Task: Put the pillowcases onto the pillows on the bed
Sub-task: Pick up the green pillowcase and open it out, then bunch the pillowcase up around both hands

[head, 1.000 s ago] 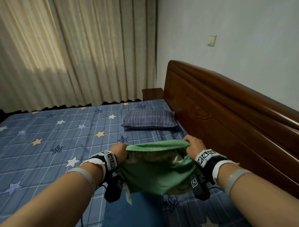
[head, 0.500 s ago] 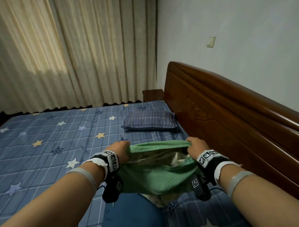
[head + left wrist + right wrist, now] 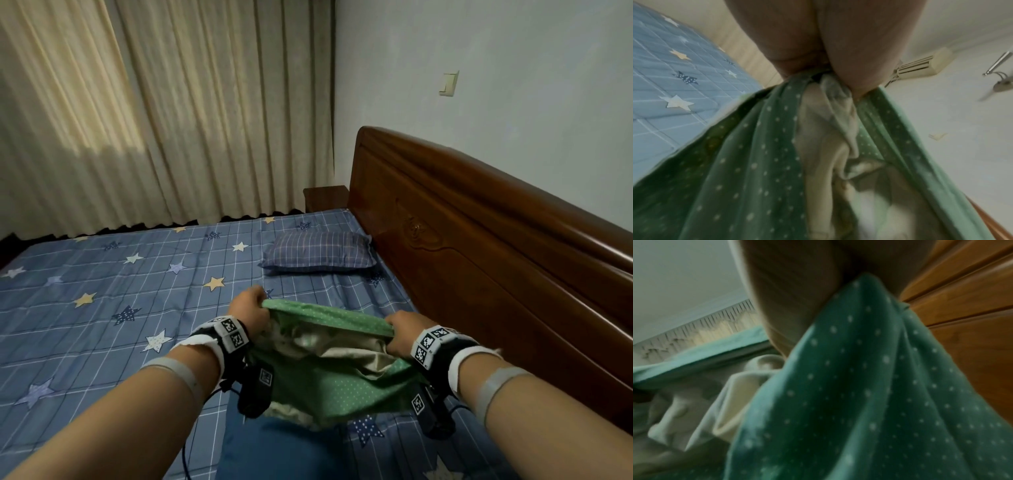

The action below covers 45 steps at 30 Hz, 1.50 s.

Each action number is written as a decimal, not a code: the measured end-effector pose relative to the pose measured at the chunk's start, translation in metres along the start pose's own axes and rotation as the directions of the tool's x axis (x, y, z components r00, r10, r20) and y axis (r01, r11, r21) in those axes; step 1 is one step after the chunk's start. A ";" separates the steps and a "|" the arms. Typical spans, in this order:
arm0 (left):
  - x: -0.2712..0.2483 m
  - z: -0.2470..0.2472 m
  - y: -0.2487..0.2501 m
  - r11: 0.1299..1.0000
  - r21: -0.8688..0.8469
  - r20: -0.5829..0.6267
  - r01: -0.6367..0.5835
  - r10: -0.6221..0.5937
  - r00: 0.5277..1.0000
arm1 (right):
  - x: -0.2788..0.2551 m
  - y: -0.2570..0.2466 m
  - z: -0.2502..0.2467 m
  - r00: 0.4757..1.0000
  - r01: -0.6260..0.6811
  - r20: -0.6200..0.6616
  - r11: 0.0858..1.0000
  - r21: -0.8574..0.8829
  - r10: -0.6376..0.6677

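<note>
A green dotted pillowcase (image 3: 339,387) hangs above the near part of the bed, its mouth stretched between both hands. My left hand (image 3: 250,308) grips the left corner of the opening, my right hand (image 3: 402,330) grips the right corner. A cream pillow (image 3: 346,349) shows crumpled inside the opening, and a bit of it pokes out below. In the left wrist view the fingers (image 3: 849,56) pinch green cloth (image 3: 740,162) and cream fabric together. The right wrist view shows the pillowcase (image 3: 869,386) bunched in that hand's grip. A second pillow (image 3: 320,253) in a plaid case lies by the headboard.
The bed wears a blue checked sheet (image 3: 102,291) with stars. A dark wooden headboard (image 3: 496,260) runs along the right. Beige curtains (image 3: 154,120) hang beyond the far side. A nightstand (image 3: 325,197) stands in the corner. My knee in blue cloth (image 3: 274,452) is below the pillowcase.
Both hands have kept their grip on the opening. The left hand has risen and moved away a little, tilting the mouth, and more cream pillow shows inside.
</note>
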<state>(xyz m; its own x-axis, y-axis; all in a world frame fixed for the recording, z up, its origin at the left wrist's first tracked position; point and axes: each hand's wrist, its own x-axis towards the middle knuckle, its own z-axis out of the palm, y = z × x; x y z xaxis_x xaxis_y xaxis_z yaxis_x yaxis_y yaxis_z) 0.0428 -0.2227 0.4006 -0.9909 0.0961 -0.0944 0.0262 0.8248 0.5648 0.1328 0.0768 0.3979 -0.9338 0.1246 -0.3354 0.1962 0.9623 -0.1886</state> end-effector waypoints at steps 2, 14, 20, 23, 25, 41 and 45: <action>-0.002 0.000 0.002 0.997 -0.068 -0.007 -0.029 0.029 1.000 | -0.001 0.000 0.003 0.999 -0.033 -0.016 0.999 -0.008 0.033; -0.029 0.012 -0.016 0.765 0.641 0.095 -0.066 0.005 0.995 | 0.008 -0.009 -0.002 0.967 0.029 -0.255 0.996 0.080 -0.008; -0.028 0.002 -0.006 0.956 0.257 0.010 0.145 -0.152 0.988 | 0.011 -0.006 0.014 0.990 -0.019 -0.139 0.986 -0.168 -0.004; -0.027 0.002 -0.001 0.989 0.050 -0.038 0.142 -0.140 0.989 | 0.014 -0.004 0.015 0.983 -0.085 -0.159 0.995 0.050 0.092; -0.028 0.003 0.000 0.989 -0.083 -0.084 0.123 -0.130 0.988 | 0.016 -0.003 0.013 0.973 -0.087 -0.197 0.980 0.178 0.122; -0.040 0.004 -0.035 0.948 0.255 -0.118 0.193 -0.167 0.979 | 0.010 -0.019 0.027 0.949 -0.079 -0.293 0.989 0.124 0.113; -0.033 0.009 -0.032 0.963 0.157 -0.074 0.220 -0.210 0.975 | 0.015 -0.022 0.028 0.955 -0.005 -0.290 0.985 0.172 0.055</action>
<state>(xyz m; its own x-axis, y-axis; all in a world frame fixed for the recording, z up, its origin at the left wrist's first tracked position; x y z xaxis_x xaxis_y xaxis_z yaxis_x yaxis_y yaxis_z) 0.0762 -0.2474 0.3783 -0.9813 -0.1209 -0.1499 -0.1715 0.9027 0.3945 0.1229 0.0509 0.3715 -0.9681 0.2425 -0.0633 0.2493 0.9057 -0.3430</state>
